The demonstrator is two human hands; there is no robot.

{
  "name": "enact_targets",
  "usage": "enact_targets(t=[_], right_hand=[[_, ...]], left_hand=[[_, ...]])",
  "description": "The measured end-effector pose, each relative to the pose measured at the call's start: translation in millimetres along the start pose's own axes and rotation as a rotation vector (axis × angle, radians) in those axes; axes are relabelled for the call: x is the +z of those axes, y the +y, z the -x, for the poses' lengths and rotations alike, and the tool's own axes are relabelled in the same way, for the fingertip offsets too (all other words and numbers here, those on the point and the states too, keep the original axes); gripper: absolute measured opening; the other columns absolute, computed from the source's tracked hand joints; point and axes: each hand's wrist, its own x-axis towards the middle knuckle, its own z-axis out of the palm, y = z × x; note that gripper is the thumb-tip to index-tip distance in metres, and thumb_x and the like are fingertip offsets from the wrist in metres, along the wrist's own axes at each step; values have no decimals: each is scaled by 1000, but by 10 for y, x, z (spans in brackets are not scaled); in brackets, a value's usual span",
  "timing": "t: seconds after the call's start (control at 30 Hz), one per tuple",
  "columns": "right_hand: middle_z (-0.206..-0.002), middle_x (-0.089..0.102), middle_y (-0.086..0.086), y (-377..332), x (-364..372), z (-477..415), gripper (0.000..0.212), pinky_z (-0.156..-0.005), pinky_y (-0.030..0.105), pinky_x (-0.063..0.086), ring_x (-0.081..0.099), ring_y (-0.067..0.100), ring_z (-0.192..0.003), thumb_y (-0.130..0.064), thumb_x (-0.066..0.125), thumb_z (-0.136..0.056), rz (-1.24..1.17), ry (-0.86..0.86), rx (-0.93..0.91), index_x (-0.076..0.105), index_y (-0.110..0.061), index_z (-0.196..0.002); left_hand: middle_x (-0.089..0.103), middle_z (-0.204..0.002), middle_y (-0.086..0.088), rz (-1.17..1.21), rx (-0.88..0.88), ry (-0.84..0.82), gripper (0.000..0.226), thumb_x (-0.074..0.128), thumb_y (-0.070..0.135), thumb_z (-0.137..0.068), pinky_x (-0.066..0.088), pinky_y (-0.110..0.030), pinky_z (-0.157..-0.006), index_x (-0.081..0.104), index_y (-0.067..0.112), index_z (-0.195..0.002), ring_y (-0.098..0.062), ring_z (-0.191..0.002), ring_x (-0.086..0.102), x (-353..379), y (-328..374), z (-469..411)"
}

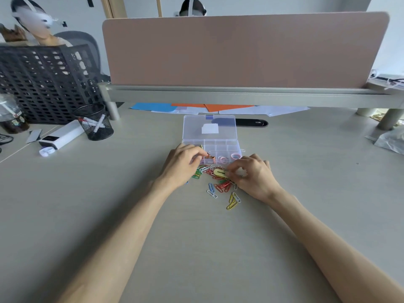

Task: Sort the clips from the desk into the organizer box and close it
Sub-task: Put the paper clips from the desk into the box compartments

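A clear plastic organizer box lies open on the desk, its lid folded back flat. Pink rings sit in its front compartments. A pile of coloured paper clips is spread on the desk just in front of the box. My left hand hovers over the box's front left corner, fingertips pinched on a small orange clip. My right hand rests on the pile's right side, fingers closed on a larger yellow clip.
A black mesh pen cup, a white device and a black perforated rack stand at the left. Coloured paper sheets lie under the raised shelf behind the box. A plastic bag lies at the right edge. Other people sit beyond the divider.
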Motion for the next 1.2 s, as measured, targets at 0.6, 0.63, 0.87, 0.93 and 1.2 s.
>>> enact_targets(t=[0.6, 0.63, 0.87, 0.93, 1.2], right_hand=[[-111, 62, 13, -17, -37, -649, 37, -59, 6, 48, 62, 26, -87, 9, 43, -89, -150, 98, 19, 65, -9, -113], [-114, 62, 15, -13, -13, -713, 44, -62, 9, 48, 60, 29, -94, 13, 41, -86, -107, 78, 16, 65, -9, -115], [-108, 72, 8, -47, 84, -999, 31, -94, 37, 51, 66, 24, -102, 8, 52, -86, -138, 102, 12, 71, -8, -105], [-104, 73, 7, -64, 98, -1020, 31, -92, 30, 52, 67, 20, -98, 10, 53, -85, -171, 108, -7, 71, -7, -102], [-102, 73, 7, -28, 131, -1032, 25, -81, 10, 44, 65, 14, -91, 7, 56, -87, -209, 116, -29, 71, -7, -101]], left_hand=[[60, -76, 17, -54, 57, 156, 12, 59, 21, -82, 23, -23, -77, 69, 26, -84, -8, -79, 57, 122, -111, 90], [60, -76, 17, -55, 53, 164, 12, 57, 22, -82, 24, -24, -77, 69, 26, -83, -8, -79, 58, 121, -106, 86], [67, -88, 11, -46, -55, 233, 13, 58, 19, -87, 31, -32, -78, 68, 25, -93, -16, -83, 59, 25, -93, -155], [67, -101, 9, -39, -112, 150, 21, 56, 25, -91, 30, -33, -81, 65, 25, -110, -17, -93, 59, 17, -111, -321], [72, -94, 5, 38, -202, -30, 12, 61, 31, -89, 36, -37, -89, 70, 27, -96, -19, -94, 62, 133, -86, -709]])
